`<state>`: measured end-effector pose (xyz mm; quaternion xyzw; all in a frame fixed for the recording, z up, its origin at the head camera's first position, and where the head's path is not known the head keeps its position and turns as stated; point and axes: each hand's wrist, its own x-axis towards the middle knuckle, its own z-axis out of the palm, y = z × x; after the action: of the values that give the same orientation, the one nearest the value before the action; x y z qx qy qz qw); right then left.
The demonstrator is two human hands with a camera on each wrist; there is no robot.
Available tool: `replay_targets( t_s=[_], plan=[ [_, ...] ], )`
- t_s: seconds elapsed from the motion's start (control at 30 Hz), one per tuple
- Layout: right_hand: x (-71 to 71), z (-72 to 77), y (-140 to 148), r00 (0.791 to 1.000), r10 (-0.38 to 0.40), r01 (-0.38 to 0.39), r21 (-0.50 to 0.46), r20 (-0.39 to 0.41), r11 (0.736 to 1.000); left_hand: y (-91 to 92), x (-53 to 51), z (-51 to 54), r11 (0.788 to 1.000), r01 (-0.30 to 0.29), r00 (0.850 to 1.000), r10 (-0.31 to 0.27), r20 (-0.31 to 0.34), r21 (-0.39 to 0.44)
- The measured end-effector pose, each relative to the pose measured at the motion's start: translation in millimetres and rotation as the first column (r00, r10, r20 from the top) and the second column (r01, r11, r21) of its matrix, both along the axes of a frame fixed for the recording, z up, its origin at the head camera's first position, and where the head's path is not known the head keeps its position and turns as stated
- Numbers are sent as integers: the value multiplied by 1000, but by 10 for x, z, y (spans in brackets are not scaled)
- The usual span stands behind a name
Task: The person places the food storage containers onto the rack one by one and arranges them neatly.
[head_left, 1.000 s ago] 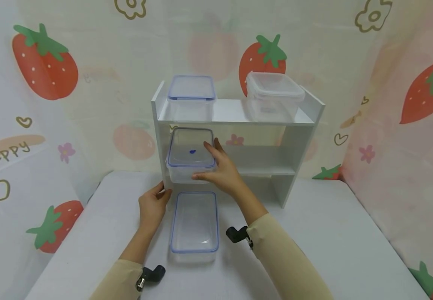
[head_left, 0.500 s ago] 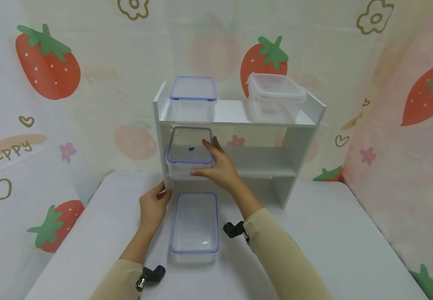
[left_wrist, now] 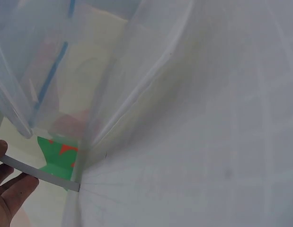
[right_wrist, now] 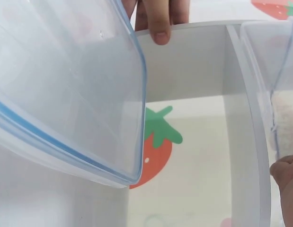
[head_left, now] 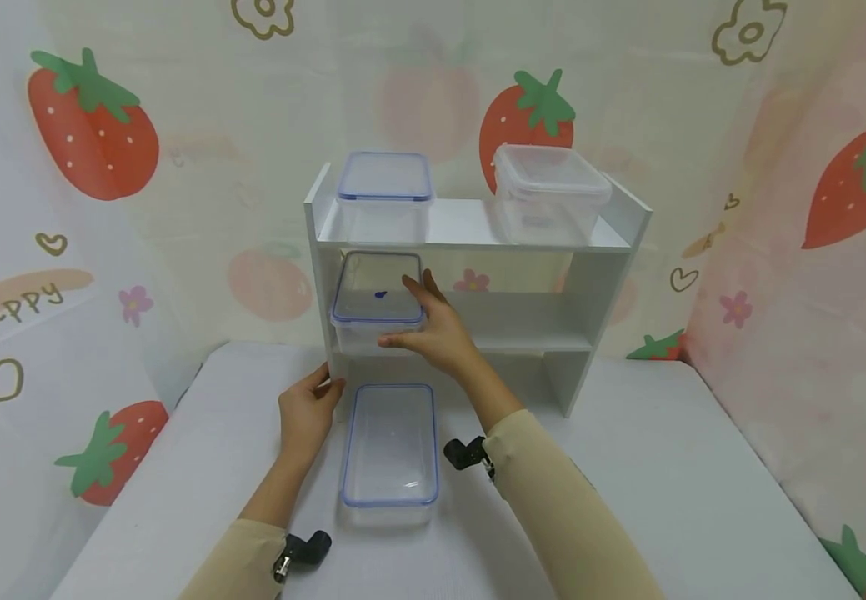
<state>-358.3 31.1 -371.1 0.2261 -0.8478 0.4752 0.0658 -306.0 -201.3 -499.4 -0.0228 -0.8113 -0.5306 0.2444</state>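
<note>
A clear food container with a blue-rimmed lid (head_left: 376, 287) sits at the left end of the white shelf unit's (head_left: 523, 333) middle tier. At its right front corner is my right hand (head_left: 443, 337), thumb against the front and straight fingers over the right side of the lid. In the right wrist view, only the right thumb (right_wrist: 286, 175) shows at that container. My left hand (head_left: 307, 412) pinches the front edge of the unit's left side panel. The left wrist view shows fingers (left_wrist: 18, 191) on both sides of this panel (left_wrist: 42, 176).
Another blue-rimmed container (head_left: 390, 446) stands on the white table (head_left: 665, 467) in front of the unit. On the top tier are a blue-lidded container (head_left: 385, 200) at left and a clear-lidded one (head_left: 550, 192) at right. A strawberry-printed curtain (head_left: 267, 167) hangs behind.
The container on the middle tier has slid back a little, deeper into the unit, with my right hand following. My left hand stays on the side panel.
</note>
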Motion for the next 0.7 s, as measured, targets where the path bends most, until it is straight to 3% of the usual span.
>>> replay_targets(
  t_s=[0.7],
  plan=[
    [12,35,-28,1000,-7,7,14,15,1000,13,-1,9,1000,-12,1000,12,-9,-10]
  ],
)
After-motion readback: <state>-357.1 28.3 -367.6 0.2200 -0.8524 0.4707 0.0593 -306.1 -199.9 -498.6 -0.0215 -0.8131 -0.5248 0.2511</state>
